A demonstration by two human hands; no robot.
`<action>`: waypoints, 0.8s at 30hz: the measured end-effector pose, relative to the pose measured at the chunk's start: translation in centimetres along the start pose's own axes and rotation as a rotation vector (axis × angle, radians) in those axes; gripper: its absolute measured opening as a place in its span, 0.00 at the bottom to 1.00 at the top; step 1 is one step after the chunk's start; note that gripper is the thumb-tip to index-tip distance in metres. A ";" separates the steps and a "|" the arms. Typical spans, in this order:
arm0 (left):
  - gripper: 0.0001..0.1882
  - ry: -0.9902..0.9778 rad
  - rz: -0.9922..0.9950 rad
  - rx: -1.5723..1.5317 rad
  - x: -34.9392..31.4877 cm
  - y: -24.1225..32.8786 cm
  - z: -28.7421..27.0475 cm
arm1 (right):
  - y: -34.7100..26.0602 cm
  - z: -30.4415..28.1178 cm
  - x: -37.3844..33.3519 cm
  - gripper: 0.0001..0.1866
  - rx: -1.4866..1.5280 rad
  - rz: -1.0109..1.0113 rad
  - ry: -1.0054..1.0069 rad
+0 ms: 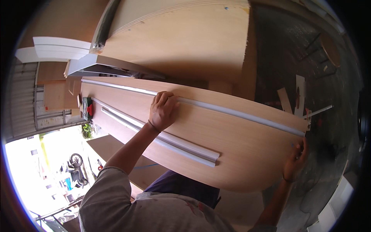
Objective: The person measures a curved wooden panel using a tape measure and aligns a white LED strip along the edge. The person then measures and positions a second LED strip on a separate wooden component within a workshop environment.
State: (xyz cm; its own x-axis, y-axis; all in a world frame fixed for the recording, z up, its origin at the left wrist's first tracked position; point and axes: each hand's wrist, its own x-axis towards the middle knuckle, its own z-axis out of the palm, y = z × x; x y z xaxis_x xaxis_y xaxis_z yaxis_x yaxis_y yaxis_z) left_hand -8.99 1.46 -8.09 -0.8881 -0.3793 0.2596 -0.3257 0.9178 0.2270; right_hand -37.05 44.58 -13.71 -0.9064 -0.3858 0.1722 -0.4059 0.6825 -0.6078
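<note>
Here's the long metal strip [232, 112], lying along the wood-toned board [239, 150], under the left hand [163, 111] and reaching towards the right hand [296, 160]. Good work here likely means even pressure, strip flat, its end lined up with the board's. Left fingers bend over it, wrist angled inward; right fingers curl by the far end, forearm upright. Pinching or merely steadying? Can't tell for either.

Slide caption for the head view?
Left hand on a long pale strip along a board, right hand by the strip's end.
</note>
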 end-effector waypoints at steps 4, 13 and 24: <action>0.11 -0.008 -0.015 0.041 0.0 -1.3 -0.4 | -0.5 0.3 -0.8 0.22 0.065 0.088 -0.066; 0.07 0.009 0.097 0.064 0.8 -2.5 4.2 | 0.6 0.1 -0.3 0.19 -0.041 -0.001 0.016; 0.14 0.013 0.128 0.016 1.3 -1.7 2.6 | -3.1 -1.6 1.3 0.18 0.180 0.061 0.106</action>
State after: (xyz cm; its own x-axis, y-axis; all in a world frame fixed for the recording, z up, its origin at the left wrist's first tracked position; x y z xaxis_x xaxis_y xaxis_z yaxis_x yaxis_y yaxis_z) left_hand -10.39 -0.27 -10.56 -0.9186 -0.2604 0.2973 -0.2152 0.9605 0.1765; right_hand -37.13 42.91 -10.38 -0.9396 -0.2736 0.2058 -0.3315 0.5769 -0.7465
